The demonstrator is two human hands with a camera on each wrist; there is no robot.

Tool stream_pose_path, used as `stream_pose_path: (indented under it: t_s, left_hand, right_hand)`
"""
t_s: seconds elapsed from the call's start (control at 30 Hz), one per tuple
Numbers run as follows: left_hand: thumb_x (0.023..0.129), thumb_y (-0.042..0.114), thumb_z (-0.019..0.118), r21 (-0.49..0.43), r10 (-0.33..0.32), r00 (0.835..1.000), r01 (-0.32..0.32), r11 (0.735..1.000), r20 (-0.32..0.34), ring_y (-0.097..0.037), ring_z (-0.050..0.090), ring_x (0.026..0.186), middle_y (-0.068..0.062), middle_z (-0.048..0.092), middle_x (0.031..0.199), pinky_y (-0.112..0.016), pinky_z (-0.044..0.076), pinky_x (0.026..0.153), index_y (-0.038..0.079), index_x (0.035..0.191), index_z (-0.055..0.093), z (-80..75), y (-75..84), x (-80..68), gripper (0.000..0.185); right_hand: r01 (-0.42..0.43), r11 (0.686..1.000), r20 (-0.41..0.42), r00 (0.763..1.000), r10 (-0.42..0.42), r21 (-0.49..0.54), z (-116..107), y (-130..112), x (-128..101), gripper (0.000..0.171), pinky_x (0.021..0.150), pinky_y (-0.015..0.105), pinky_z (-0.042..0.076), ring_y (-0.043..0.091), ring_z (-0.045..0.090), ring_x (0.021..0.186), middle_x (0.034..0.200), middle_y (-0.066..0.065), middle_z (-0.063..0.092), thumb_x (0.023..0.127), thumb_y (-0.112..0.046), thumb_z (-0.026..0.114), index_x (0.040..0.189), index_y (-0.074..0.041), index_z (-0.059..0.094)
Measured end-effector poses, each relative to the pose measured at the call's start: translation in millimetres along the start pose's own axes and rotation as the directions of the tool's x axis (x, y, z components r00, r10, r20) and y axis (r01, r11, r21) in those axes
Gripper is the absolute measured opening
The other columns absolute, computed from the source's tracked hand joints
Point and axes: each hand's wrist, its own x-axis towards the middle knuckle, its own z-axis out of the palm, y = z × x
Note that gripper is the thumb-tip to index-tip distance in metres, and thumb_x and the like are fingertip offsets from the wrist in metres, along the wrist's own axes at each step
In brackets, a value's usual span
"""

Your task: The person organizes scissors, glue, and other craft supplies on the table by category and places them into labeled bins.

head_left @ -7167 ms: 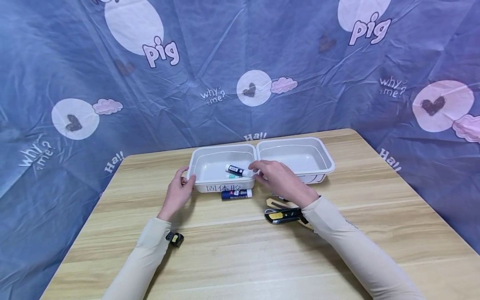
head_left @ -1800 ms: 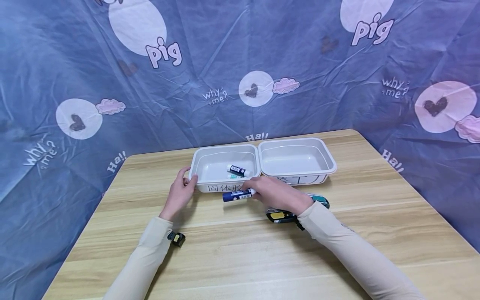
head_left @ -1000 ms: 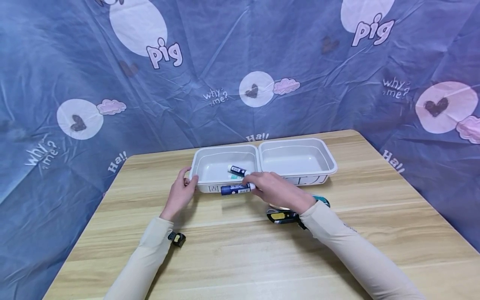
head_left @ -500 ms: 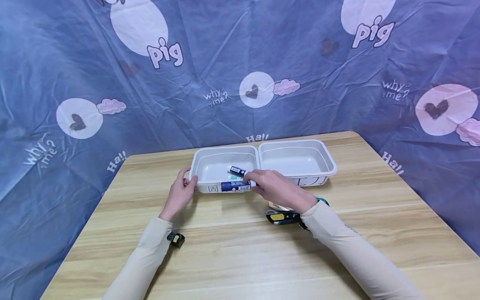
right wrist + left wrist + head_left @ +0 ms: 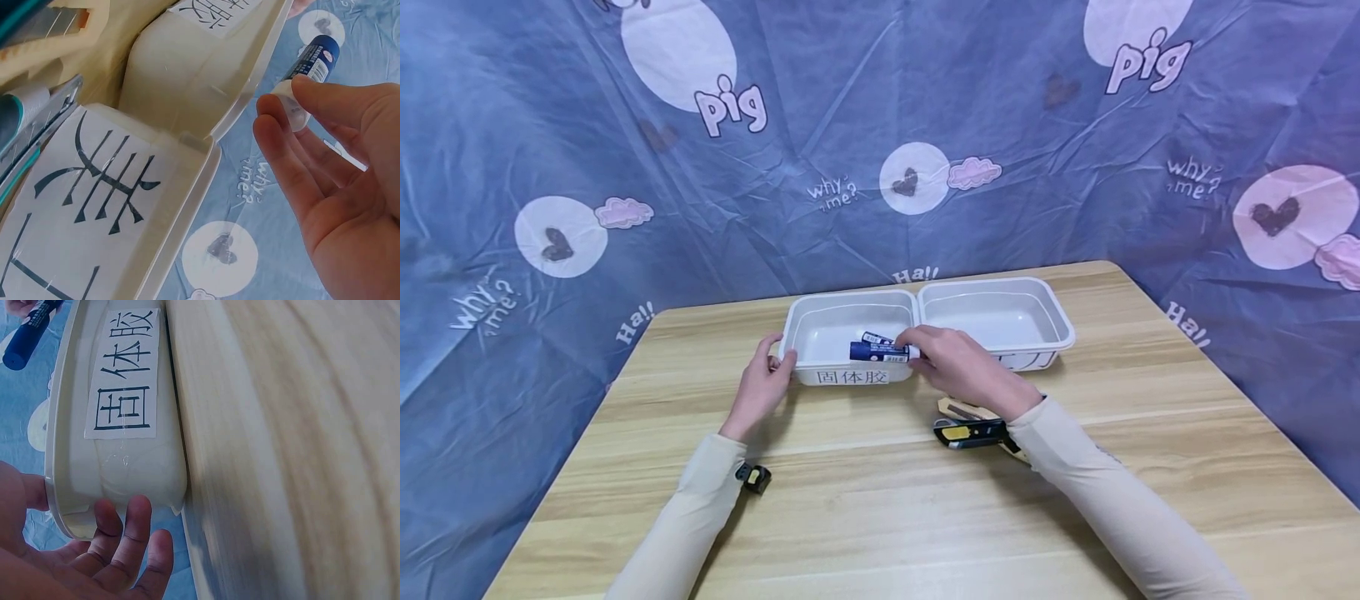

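At frame centre we see the right hand (image 5: 958,367) pinching a blue glue stick (image 5: 880,352) by its white end over the left white tray (image 5: 797,321), whose left corner the left hand (image 5: 758,390) grips.

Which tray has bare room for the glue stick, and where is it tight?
The right tray shows a bare floor. The left tray is bare along its left side; another stick lies by the right hand holding the glue stick. Crowded: utility knives under the right wrist.
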Motion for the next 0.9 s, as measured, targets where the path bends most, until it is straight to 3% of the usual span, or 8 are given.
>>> stream_pose_path:
  t_s: [0.3,0.9]
  left_hand:
    - [0.107,0.03,0.052,-0.009,-0.008,1.0,0.008,1.0,-0.004,-0.015,0.055,0.071,-0.004,0.057,0.081,-0.031,0.045,0.07,0.01,0.155,0.038,1.5,-0.6,0.9,0.054]
    - [0.107,0.03,0.051,-0.002,-0.009,1.0,0.009,1.0,0.004,-0.017,0.055,0.071,-0.006,0.058,0.082,-0.032,0.044,0.069,0.01,0.155,0.037,0.2,0.8,-0.1,0.054]
  right_hand:
    - [-0.049,0.997,-0.007,0.999,0.049,0.056,-5.2,3.4,-0.4,0.033,0.076,0.033,0.059,0.018,0.071,0.085,0.114,0.011,0.073,0.09,0.004,0.071,0.121,-0.004,0.067]
    - [-0.089,0.994,-0.04,0.995,0.092,0.067,-2.4,11.0,-0.1,0.031,0.076,0.032,0.06,0.02,0.073,0.085,0.114,0.012,0.074,0.089,0.004,0.073,0.119,-0.004,0.068]
